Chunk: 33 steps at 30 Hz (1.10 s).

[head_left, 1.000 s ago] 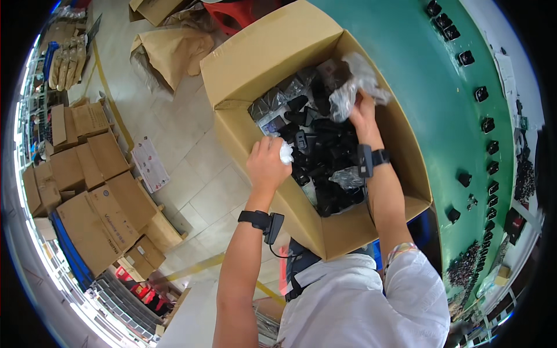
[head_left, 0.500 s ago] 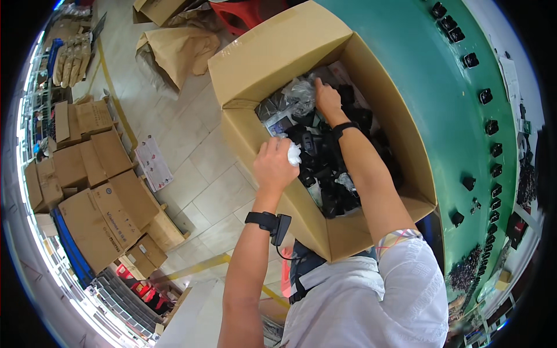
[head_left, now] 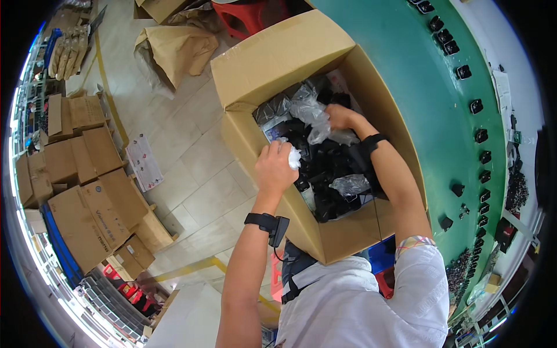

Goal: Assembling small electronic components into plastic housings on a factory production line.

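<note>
An open cardboard box (head_left: 284,64) stands in front of me, with many black plastic parts (head_left: 333,156) heaped inside. My right hand (head_left: 343,118) reaches into it, fingers closed on a crumpled clear plastic bag (head_left: 313,119). Over the box's left wall, my left hand (head_left: 275,167) is closed round a white crumpled wad (head_left: 295,158), thin plastic or tissue by its look. More clear wrapping (head_left: 351,184) lies on the parts nearer to me. The fingertips of my right hand are partly hidden by the bag.
A green table (head_left: 400,52) runs along the right, bearing a row of small black parts (head_left: 481,135). Flattened and stacked cartons (head_left: 87,214) fill the floor at left. Brown wrapping paper (head_left: 180,52) and a red stool (head_left: 246,17) are beyond the box.
My right hand has moved right and nearer to me, drawing the clear bag along over the parts. The left hand has stayed at the box's left wall with the white wad.
</note>
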Tool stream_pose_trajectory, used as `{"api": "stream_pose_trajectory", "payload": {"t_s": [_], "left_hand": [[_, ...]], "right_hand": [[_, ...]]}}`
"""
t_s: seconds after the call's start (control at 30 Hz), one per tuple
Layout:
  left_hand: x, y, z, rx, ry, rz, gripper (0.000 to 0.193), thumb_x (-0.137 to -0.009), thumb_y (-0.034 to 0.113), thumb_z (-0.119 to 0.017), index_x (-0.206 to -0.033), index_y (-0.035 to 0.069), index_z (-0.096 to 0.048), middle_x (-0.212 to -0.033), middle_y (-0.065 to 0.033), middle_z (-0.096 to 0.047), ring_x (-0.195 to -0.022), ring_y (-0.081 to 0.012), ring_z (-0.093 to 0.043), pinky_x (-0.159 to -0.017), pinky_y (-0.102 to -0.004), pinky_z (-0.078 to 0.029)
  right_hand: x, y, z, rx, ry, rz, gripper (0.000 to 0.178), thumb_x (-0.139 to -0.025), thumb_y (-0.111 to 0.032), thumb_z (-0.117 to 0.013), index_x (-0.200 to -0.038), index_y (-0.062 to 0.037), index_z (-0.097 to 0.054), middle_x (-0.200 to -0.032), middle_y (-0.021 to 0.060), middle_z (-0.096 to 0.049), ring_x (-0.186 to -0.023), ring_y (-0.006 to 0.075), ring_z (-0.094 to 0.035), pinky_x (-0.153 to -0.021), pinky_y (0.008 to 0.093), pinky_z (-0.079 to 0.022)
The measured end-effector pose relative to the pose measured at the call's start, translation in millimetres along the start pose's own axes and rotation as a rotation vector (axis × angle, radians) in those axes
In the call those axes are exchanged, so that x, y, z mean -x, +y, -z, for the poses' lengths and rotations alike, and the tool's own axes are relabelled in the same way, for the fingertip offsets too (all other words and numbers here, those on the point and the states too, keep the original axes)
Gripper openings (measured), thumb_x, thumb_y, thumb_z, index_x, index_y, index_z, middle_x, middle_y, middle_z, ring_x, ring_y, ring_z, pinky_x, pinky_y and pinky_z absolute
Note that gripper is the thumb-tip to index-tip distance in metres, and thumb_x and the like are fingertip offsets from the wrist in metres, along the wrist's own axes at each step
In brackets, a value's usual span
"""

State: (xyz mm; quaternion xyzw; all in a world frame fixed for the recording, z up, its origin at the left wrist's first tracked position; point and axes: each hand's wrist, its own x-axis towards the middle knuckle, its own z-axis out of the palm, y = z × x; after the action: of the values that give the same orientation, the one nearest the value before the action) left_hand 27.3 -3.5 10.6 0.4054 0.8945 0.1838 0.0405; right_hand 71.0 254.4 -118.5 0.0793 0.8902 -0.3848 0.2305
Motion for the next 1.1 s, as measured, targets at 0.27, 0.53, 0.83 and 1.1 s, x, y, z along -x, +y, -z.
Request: {"api": "stream_pose_trajectory", "payload": {"t_s": [0.27, 0.53, 0.83, 1.1], "left_hand": [[-2.1, 6.5, -1.5, 0.013, -0.017, -0.004, 0.032, -0.059, 0.008, -0.069, -0.09, 0.014, -0.064, -0.091, -0.0036, -0.06, -0.08, -0.0271, -0.058, -0.066, -0.0376, -0.05], [-0.5, 2.7, 2.7, 0.004, -0.009, -0.012, 0.036, -0.054, 0.006, -0.067, -0.09, 0.014, -0.062, -0.091, -0.0035, -0.057, -0.08, -0.0267, -0.057, -0.065, -0.0359, -0.05], [5.1, -4.1, -6.1, 0.01, 0.002, -0.009, 0.036, -0.057, 0.006, -0.068, -0.091, 0.013, -0.062, -0.094, -0.0047, -0.057, -0.082, -0.0266, -0.057, -0.067, -0.0371, -0.05], [0.3, 3.1, -3.2, -0.004, -0.073, 0.0, 0.037, -0.057, 0.007, -0.07, -0.092, 0.014, -0.063, -0.095, -0.0036, -0.058, -0.084, -0.0262, -0.057, -0.069, -0.0364, -0.051]], "right_hand": [[-54.0, 10.9, 26.5, 0.284, 0.333, -0.222, 0.013, -0.073, -0.009, -0.058, -0.079, 0.0006, -0.065, -0.09, 0.0233, -0.064, -0.09, 0.0389, -0.063, -0.077, 0.0454, -0.053], [-78.8, -13.8, 5.5, 0.579, 0.314, -0.114, 0.014, -0.082, -0.013, -0.054, -0.083, -0.0081, -0.067, -0.087, 0.0126, -0.068, -0.081, 0.0319, -0.067, -0.069, 0.0406, -0.055], [-5.0, 43.7, -44.0, 0.219, 0.245, -0.456, 0.018, -0.079, -0.01, -0.055, -0.093, -0.0048, -0.065, -0.097, 0.0218, -0.066, -0.091, 0.0383, -0.064, -0.078, 0.0494, -0.052], [-41.3, 43.5, -27.6, -0.058, 1.114, -0.332, 0.029, -0.077, -0.019, -0.059, -0.101, -0.0036, -0.066, -0.099, 0.0227, -0.066, -0.095, 0.0412, -0.062, -0.083, 0.0464, -0.05]]}}
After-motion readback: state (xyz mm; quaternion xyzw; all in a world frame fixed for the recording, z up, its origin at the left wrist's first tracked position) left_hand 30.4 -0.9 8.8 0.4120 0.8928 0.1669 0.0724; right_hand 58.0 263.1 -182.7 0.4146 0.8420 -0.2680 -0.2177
